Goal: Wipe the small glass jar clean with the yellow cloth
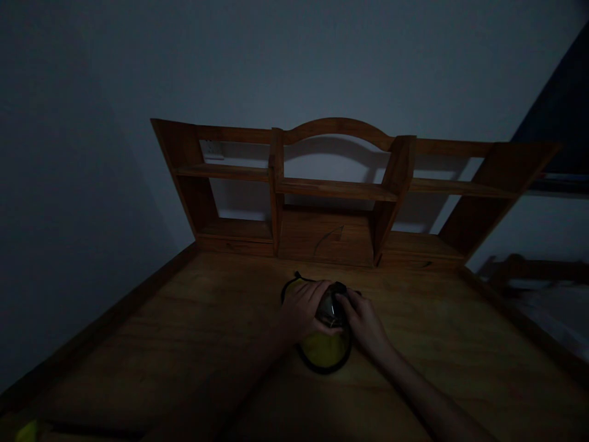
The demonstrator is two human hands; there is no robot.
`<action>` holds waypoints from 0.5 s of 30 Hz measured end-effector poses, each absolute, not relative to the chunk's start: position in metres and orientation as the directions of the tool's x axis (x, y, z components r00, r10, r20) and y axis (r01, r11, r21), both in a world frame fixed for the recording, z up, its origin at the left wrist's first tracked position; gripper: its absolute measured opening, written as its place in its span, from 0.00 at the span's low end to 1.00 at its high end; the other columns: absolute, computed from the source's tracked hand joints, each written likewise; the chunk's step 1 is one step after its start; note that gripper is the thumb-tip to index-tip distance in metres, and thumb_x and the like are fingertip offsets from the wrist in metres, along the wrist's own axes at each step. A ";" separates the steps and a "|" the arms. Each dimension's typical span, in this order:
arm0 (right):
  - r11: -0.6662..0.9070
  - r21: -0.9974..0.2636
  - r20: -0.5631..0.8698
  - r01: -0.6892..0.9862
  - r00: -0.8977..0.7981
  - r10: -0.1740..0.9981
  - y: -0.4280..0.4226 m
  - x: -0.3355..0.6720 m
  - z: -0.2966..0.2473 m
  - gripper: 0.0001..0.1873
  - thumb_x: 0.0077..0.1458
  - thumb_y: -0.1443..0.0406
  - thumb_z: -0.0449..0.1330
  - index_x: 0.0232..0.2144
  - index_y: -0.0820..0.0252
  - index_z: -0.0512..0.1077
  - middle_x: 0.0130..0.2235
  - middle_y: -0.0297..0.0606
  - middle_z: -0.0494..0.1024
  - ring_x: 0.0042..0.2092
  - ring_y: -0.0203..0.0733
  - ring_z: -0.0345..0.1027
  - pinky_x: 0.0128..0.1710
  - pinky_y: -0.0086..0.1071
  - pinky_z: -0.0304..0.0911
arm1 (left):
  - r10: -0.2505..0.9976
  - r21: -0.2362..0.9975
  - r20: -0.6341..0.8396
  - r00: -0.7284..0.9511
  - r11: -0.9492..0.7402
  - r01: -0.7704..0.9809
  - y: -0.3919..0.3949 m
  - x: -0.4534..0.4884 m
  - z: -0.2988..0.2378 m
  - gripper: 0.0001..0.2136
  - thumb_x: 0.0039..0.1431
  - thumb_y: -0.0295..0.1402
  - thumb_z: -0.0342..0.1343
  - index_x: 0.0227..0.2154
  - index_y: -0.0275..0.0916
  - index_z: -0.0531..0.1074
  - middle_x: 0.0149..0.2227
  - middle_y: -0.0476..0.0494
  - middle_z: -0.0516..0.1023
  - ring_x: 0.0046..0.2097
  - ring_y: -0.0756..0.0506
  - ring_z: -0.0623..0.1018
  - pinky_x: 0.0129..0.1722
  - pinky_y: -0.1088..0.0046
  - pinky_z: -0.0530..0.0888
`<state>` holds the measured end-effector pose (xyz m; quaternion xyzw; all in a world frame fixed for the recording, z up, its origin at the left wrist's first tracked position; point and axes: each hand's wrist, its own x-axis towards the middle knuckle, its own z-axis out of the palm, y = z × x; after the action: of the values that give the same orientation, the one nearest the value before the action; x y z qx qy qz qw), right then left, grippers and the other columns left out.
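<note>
My left hand [306, 310] is wrapped around a small rounded glossy object [329, 310], dark and see-through looking, with a black part [339, 288] at its top. From the other side, my right hand [363, 318] pinches the black part between thumb and fingers. The dim light does not let me tell the object's exact kind. Beneath both hands lies a yellow piece with a black edging [324, 353], on the wooden desk top [221, 313]. The hands cover its middle; its lower curve and upper left edge show.
At the desk's back, against the wall, stands a wooden shelf unit [338, 189] with several compartments. A wall socket [213, 149] shows through its left opening. Raised wooden edges run along both desk sides. Something yellow [27, 431] lies at the lower left corner.
</note>
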<state>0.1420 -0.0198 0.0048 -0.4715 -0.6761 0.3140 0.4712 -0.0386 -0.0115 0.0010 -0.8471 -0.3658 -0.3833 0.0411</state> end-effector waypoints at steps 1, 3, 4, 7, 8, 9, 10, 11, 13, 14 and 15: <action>0.366 -0.858 0.352 0.360 -0.106 0.930 -0.020 0.143 0.005 0.14 0.59 0.57 0.54 0.41 0.55 0.75 0.40 0.40 0.80 0.41 0.50 0.72 0.41 0.37 0.63 | 0.591 0.216 0.679 0.435 -0.728 0.651 -0.011 -0.039 0.001 0.43 0.41 0.59 0.59 0.56 0.38 0.59 0.51 0.36 0.73 0.52 0.36 0.74 0.54 0.59 0.69; 0.376 -0.845 0.363 0.380 -0.108 0.925 -0.021 0.144 0.007 0.14 0.60 0.57 0.53 0.39 0.55 0.75 0.40 0.40 0.80 0.41 0.50 0.72 0.41 0.36 0.62 | 0.595 0.226 0.682 0.425 -0.725 0.651 -0.011 -0.039 0.002 0.42 0.40 0.59 0.60 0.56 0.38 0.60 0.51 0.36 0.74 0.51 0.36 0.74 0.53 0.59 0.69; 0.377 -0.844 0.364 0.382 -0.110 0.925 -0.022 0.144 0.008 0.14 0.60 0.57 0.53 0.39 0.55 0.75 0.40 0.40 0.80 0.41 0.49 0.72 0.41 0.36 0.62 | 0.594 0.228 0.686 0.421 -0.725 0.650 -0.011 -0.039 0.002 0.42 0.40 0.59 0.60 0.55 0.37 0.61 0.50 0.36 0.74 0.51 0.36 0.74 0.53 0.59 0.69; 0.365 -0.867 0.349 0.338 -0.109 0.931 -0.023 0.142 0.011 0.15 0.61 0.56 0.52 0.41 0.56 0.75 0.41 0.40 0.80 0.41 0.48 0.72 0.41 0.35 0.63 | 0.609 0.249 0.686 0.398 -0.711 0.658 -0.011 -0.039 0.003 0.43 0.37 0.59 0.61 0.54 0.37 0.62 0.49 0.35 0.74 0.50 0.36 0.75 0.52 0.57 0.70; 0.354 -0.884 0.341 0.305 -0.098 0.935 -0.024 0.141 0.011 0.16 0.61 0.55 0.52 0.42 0.57 0.74 0.41 0.40 0.80 0.41 0.48 0.72 0.41 0.34 0.63 | 0.618 0.262 0.684 0.389 -0.705 0.659 -0.011 -0.039 0.003 0.44 0.37 0.60 0.61 0.54 0.37 0.62 0.49 0.35 0.75 0.49 0.36 0.75 0.52 0.57 0.70; 0.339 -0.903 0.330 0.265 -0.080 0.941 -0.023 0.140 0.012 0.17 0.60 0.55 0.52 0.42 0.57 0.74 0.41 0.39 0.80 0.41 0.48 0.72 0.41 0.34 0.64 | 0.627 0.277 0.680 0.379 -0.699 0.659 -0.010 -0.040 0.003 0.44 0.36 0.60 0.62 0.54 0.37 0.61 0.49 0.35 0.75 0.49 0.36 0.75 0.52 0.57 0.70; 0.318 -0.922 0.312 0.221 -0.063 0.948 -0.023 0.139 0.011 0.18 0.60 0.53 0.53 0.43 0.58 0.74 0.41 0.39 0.80 0.41 0.47 0.72 0.41 0.34 0.64 | 0.637 0.295 0.677 0.370 -0.695 0.656 -0.010 -0.040 0.003 0.45 0.35 0.59 0.62 0.54 0.37 0.61 0.49 0.35 0.74 0.49 0.36 0.75 0.51 0.57 0.70; 0.289 -0.942 0.285 0.172 -0.048 0.957 -0.022 0.139 0.011 0.19 0.59 0.52 0.53 0.43 0.59 0.74 0.40 0.39 0.80 0.41 0.47 0.72 0.40 0.34 0.65 | 0.646 0.314 0.674 0.359 -0.690 0.652 -0.009 -0.040 0.002 0.45 0.35 0.59 0.63 0.54 0.38 0.61 0.49 0.35 0.74 0.49 0.36 0.75 0.51 0.57 0.70; 0.212 -0.975 0.211 0.063 -0.026 0.977 -0.019 0.137 0.008 0.21 0.56 0.51 0.56 0.41 0.60 0.74 0.40 0.39 0.80 0.41 0.47 0.72 0.41 0.35 0.65 | 0.667 0.358 0.669 0.327 -0.675 0.645 -0.008 -0.040 0.000 0.44 0.34 0.57 0.64 0.54 0.39 0.61 0.49 0.36 0.74 0.49 0.35 0.75 0.51 0.56 0.71; 0.164 -0.987 0.164 -0.007 -0.028 0.986 -0.017 0.137 0.007 0.21 0.55 0.50 0.57 0.40 0.61 0.75 0.39 0.39 0.80 0.41 0.47 0.73 0.41 0.35 0.66 | 0.680 0.380 0.665 0.309 -0.665 0.643 -0.007 -0.041 -0.001 0.44 0.34 0.57 0.65 0.54 0.39 0.60 0.48 0.36 0.74 0.49 0.35 0.75 0.50 0.56 0.71; 0.111 -0.990 0.115 -0.087 -0.041 0.993 -0.015 0.137 0.005 0.21 0.54 0.50 0.58 0.39 0.61 0.75 0.38 0.39 0.80 0.40 0.47 0.73 0.42 0.36 0.66 | 0.691 0.401 0.661 0.290 -0.653 0.642 -0.006 -0.041 -0.003 0.44 0.33 0.56 0.66 0.54 0.40 0.60 0.48 0.36 0.74 0.49 0.35 0.75 0.50 0.56 0.71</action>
<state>0.1365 -0.0155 0.0051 -0.4379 -0.5172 0.5028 0.5366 -0.0407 -0.0058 -0.0029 -0.8027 -0.4153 -0.4270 -0.0290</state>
